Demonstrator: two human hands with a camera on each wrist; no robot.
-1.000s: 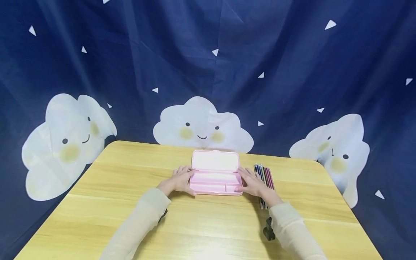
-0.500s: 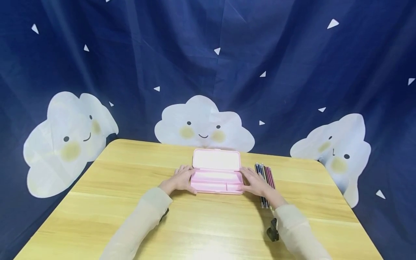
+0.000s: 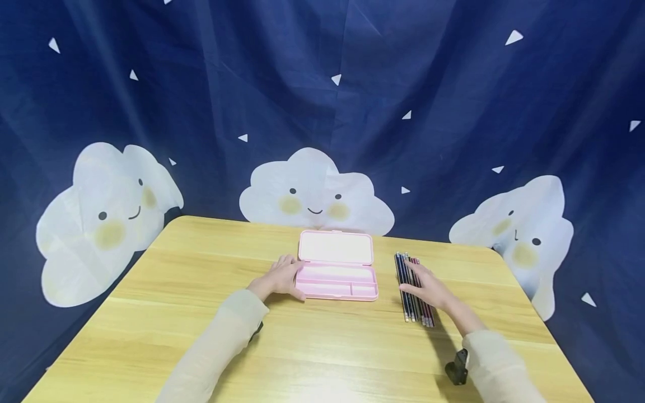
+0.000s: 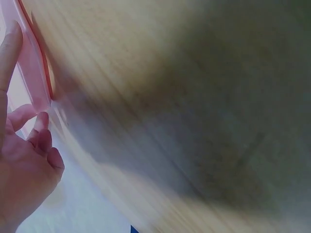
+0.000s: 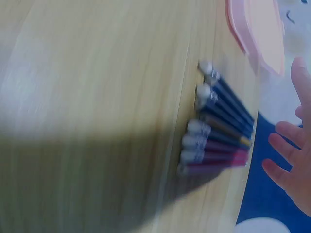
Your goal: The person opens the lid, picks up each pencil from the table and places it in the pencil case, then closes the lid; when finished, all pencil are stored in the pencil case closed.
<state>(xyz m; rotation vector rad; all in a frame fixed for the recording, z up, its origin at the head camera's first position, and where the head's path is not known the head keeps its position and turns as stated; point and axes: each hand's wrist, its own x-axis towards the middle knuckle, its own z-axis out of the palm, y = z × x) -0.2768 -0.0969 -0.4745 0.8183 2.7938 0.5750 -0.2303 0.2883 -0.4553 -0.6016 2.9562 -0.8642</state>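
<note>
Our right hand (image 3: 430, 288) is over the pencils (image 5: 221, 127), which lie side by side on the tabletop (image 3: 201, 268), to the right of the open pink case (image 3: 327, 273). Its fingers (image 5: 284, 148) are spread and hold nothing. Our left hand (image 3: 277, 278) touches the case's left end; we cannot tell if it grips. To pick up well, we should come down gently, put thumb and fingers on both sides of the pencils, and squeeze softly, since pencils may roll. Going too fast could scatter them.
</note>
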